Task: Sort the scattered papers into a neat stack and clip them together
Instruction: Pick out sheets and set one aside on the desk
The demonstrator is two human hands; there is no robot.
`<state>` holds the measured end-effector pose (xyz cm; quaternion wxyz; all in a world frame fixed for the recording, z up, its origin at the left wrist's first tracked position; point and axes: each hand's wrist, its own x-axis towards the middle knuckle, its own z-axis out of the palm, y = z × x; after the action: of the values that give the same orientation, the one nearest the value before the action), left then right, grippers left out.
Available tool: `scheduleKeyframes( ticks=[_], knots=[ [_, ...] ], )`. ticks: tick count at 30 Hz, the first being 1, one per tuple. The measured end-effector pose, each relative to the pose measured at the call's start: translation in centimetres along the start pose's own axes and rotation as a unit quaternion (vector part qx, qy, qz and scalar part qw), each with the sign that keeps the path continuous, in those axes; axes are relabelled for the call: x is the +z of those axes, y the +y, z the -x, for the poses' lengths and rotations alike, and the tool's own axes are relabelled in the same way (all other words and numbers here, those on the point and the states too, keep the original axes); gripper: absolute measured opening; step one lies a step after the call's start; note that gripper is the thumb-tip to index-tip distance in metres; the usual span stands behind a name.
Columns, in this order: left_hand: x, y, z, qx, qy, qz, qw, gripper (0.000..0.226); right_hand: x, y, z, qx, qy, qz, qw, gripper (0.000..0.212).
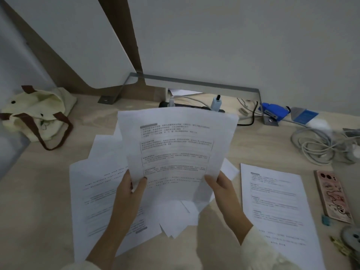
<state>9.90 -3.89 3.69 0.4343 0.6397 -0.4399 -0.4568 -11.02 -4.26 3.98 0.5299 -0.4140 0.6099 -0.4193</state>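
Note:
A printed white sheet (pixel 176 145) is raised above the desk, its face towards me. My left hand (pixel 129 191) pinches its lower left corner and my right hand (pixel 220 187) pinches its lower right corner. Under it, several loose printed papers (pixel 93 191) lie overlapping at odd angles on the wooden desk (pixel 39 201). One more printed page (pixel 276 207) lies flat by itself to the right. Small greenish-yellow clips (pixel 340 247) lie at the right edge, near the front; they are blurred.
A cream tote bag (pixel 37 114) with brown handles sits at the far left. A power strip (pixel 194 107) with plugs, a blue device (pixel 273 113) and coiled grey cables (pixel 319 145) line the back. A pink phone (pixel 333 195) lies right of the single page.

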Motion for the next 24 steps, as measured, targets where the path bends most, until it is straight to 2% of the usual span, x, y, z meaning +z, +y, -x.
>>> scheduleKeyframes(
  ticks=[3, 7, 11, 15, 18, 21, 24],
  knots=[
    [1.2, 0.6, 0.1, 0.015, -0.029, -0.029, 0.999, 0.027, -2.2, -0.1, 0.3, -0.002, 0.041, 0.017, 0.999, 0.021],
    [5.1, 1.0, 0.3, -0.010, -0.089, -0.036, 0.995, 0.021, -7.1, 1.1, 1.1, 0.046, 0.114, 0.045, 0.991, 0.009],
    [10.9, 0.3, 1.8, -0.045, -0.181, -0.054, 0.981, 0.015, -12.9, 3.4, 3.1, 0.103, 0.172, 0.058, 0.978, 0.016],
    [16.9, -0.8, 3.6, -0.071, -0.232, -0.090, 0.966, 0.015, -18.4, 5.6, 5.0, 0.136, 0.218, 0.068, 0.964, 0.017],
    [20.7, -1.5, 4.8, -0.084, -0.246, -0.115, 0.959, 0.022, -21.7, 7.3, 5.8, 0.139, 0.247, 0.091, 0.955, 0.020],
    [23.7, -2.3, 5.7, -0.104, -0.249, -0.145, 0.952, 0.017, -23.9, 9.0, 5.9, 0.154, 0.268, 0.101, 0.945, 0.019],
    [25.1, -3.7, 6.1, -0.105, -0.217, -0.215, 0.946, 0.012, -25.0, 10.7, 5.7, 0.177, 0.284, 0.115, 0.935, 0.015]
  ],
)
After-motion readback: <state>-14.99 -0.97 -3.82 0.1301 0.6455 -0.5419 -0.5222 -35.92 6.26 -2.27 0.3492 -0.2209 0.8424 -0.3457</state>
